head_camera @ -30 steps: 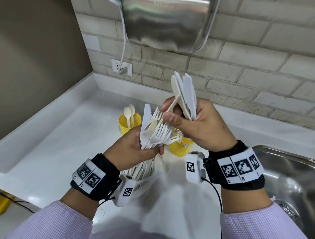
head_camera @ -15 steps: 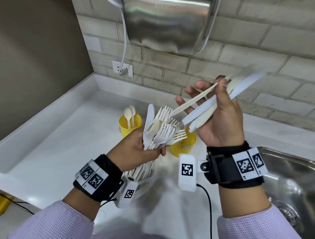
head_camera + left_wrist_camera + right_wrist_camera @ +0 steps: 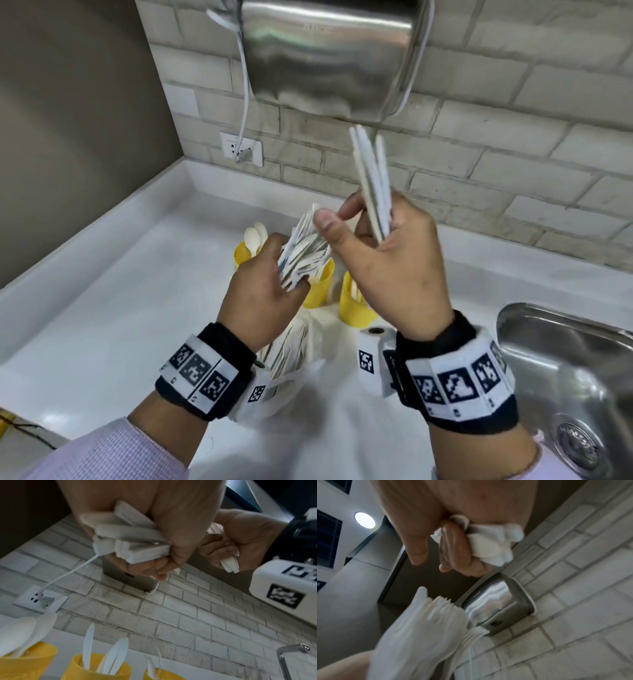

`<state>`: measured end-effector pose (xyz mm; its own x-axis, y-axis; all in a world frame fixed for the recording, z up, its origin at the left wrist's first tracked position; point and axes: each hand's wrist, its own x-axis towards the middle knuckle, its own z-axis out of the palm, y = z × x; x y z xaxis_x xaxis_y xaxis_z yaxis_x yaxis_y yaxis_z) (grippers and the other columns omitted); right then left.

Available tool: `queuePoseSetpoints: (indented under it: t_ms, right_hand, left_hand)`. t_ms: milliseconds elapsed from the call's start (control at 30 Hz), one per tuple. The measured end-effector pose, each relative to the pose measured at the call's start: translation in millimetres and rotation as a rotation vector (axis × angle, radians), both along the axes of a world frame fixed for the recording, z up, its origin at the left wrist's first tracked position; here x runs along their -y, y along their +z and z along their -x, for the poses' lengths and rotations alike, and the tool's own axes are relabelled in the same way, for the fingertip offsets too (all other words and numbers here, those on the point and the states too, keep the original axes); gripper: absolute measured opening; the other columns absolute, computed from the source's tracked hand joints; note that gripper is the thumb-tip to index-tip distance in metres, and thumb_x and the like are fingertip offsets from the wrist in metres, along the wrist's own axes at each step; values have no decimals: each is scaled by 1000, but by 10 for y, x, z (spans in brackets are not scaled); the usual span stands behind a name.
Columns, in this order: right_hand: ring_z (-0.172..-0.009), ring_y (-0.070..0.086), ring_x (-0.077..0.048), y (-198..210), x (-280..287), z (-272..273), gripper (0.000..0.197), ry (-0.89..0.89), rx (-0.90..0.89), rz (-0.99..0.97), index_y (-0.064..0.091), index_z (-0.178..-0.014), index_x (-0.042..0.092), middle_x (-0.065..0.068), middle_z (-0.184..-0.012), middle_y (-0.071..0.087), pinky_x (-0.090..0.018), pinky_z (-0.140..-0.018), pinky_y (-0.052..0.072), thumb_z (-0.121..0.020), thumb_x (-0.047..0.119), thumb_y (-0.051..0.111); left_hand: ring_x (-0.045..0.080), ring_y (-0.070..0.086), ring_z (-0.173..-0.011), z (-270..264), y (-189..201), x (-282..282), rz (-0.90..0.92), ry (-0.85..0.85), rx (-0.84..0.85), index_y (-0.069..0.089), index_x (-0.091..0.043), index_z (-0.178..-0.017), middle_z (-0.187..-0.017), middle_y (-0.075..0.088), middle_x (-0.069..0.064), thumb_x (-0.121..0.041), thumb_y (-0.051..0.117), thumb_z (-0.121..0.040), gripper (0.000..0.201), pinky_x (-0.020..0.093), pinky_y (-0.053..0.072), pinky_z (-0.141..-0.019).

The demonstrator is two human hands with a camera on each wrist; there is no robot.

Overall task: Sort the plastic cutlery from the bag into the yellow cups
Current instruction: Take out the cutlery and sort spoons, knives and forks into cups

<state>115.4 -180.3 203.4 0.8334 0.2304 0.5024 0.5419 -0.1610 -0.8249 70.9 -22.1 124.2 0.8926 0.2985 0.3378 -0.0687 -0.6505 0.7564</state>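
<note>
My left hand (image 3: 267, 294) grips a bundle of white plastic cutlery (image 3: 305, 250), mostly forks, by the handles (image 3: 130, 540). Close beside it, my right hand (image 3: 383, 260) holds a few white knives (image 3: 371, 181) upright between curled fingers, the thumb (image 3: 323, 221) stretched toward the fork bundle (image 3: 428, 622). Three yellow cups stand on the counter behind the hands: the left cup (image 3: 241, 255) holds spoons (image 3: 17, 632), the middle cup (image 3: 322, 287) knives (image 3: 113, 654), the right cup (image 3: 352, 305) forks. The white bag (image 3: 291, 356) with more cutlery lies under my left wrist.
A steel hand dryer (image 3: 329, 54) hangs on the brick wall above the cups, its cord running to a socket (image 3: 241, 149). A steel sink (image 3: 575, 377) lies at the right. The white counter (image 3: 120, 308) ends at a wall on the left.
My right hand swung its knives from pointing right to upright and came back beside the left hand. The left hand tilted its fork bundle toward the wall.
</note>
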Motion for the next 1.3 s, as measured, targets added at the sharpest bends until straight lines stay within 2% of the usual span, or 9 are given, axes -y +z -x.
queuePoseSetpoints:
  t_ms: [167,300,400,567,867,967,1033,1133,1300]
  right_hand:
    - [-47,54,-5,-54,-134,82,21,7,-34,123,66,-80,20,21,-48,52,-11,-50,35,-85,34,82]
    - [-53,59,-12,-78,-231,102,22,-11,-34,193,65,-76,17,7,-55,60,-29,-55,49,-87,33,75]
    - [-52,48,-21,-78,-287,129,23,-32,24,208,58,-74,8,-3,-54,53,-38,-55,45,-89,23,65]
    - [-52,44,-17,0,-230,107,18,-155,84,27,53,-75,9,2,-53,46,-23,-49,36,-89,15,60]
    - [-56,53,-13,-73,-231,27,14,-54,-17,58,65,-81,14,4,-61,59,-20,-54,41,-95,17,64]
    - [-51,51,-16,-76,-178,-45,19,-108,-57,-112,66,-84,16,-4,-62,57,-32,-51,41,-100,24,59]
    - [-44,41,-15,-48,-139,-97,23,-89,-188,-361,61,-85,15,4,-60,51,-26,-49,35,-101,29,54]
    - [-42,38,-14,33,-35,-207,23,8,-446,-817,54,-87,11,-2,-63,49,-22,-42,36,-108,16,45]
    - [-62,65,-18,-74,103,-371,31,119,-846,-1209,54,-78,14,-3,-75,62,-32,-64,61,-107,21,48]
  left_hand:
    - [30,66,-77,23,2,19,-111,129,-43,42,-35,-113,-84,69,-6,-26,69,-82,41,41,55,-68]
    - [36,65,-76,52,-1,15,-165,156,-2,38,-34,-115,-88,70,-1,-25,68,-83,44,42,55,-66]
    - [38,63,-73,57,-6,22,-191,168,8,35,-32,-115,-85,67,0,-23,67,-83,46,42,53,-64]
    - [40,62,-72,74,-39,8,-206,172,27,33,-32,-113,-84,65,-2,-22,73,-81,52,37,48,-62]
    - [38,62,-69,25,-21,8,-239,142,32,33,-33,-115,-81,60,-5,-21,73,-80,54,33,44,-59]
    - [31,61,-70,-1,-51,-8,-169,113,3,35,-36,-112,-80,57,-12,-18,72,-81,52,30,39,-60]
    - [21,63,-74,-15,-70,-31,-65,76,-8,38,-36,-107,-82,62,-15,-16,71,-82,46,30,43,-62]
    - [5,66,-83,-9,-34,-56,215,-40,30,51,-23,-106,-89,71,-14,-6,68,-87,31,22,50,-71]
    - [12,57,-61,5,9,-65,588,-296,23,57,-1,-112,-89,72,5,2,63,-92,21,25,47,-57]
